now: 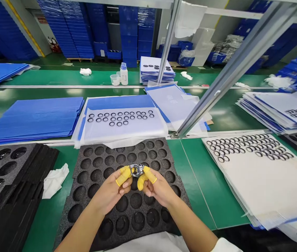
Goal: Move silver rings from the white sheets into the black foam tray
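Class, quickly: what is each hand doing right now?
Left hand: closed, holding the metal ring.
Right hand: closed, holding the same ring.

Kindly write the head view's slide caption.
Left hand and right hand in yellow finger cots hold a ring over a foam tray.

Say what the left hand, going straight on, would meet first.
Past the held shiny dark metallic ring, the left hand probably first meets the yellow-covered fingers of the right hand; depth is unclear.
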`<action>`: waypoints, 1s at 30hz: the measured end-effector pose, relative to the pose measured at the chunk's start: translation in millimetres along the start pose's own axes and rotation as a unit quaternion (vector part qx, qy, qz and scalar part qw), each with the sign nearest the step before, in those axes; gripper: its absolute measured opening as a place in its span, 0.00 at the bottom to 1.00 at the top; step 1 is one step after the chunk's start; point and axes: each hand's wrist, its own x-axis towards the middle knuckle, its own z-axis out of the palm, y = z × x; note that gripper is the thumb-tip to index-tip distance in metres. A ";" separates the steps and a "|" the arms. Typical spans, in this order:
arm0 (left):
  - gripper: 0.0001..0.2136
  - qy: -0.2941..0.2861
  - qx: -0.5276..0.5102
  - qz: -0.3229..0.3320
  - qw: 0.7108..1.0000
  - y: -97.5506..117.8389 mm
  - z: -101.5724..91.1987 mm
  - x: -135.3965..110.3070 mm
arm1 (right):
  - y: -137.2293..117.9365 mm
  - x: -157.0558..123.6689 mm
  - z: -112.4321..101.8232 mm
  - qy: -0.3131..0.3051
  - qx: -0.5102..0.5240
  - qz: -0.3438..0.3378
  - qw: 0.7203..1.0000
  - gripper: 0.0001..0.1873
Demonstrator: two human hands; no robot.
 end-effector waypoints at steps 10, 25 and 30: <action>0.26 0.044 0.090 0.068 0.993 -35.1 7.9 -26.6 | 4.4 -41.7 9.9 -0.019 0.047 -0.013 0.999 0.30; 0.20 0.091 0.253 0.184 0.946 -59.1 6.5 -46.6 | 6.7 -70.5 -1.7 -0.124 0.124 0.095 0.980 0.49; 0.23 0.014 0.203 0.216 0.955 -59.0 3.7 -49.0 | -0.5 -77.1 -2.3 -0.114 0.135 0.106 0.979 0.45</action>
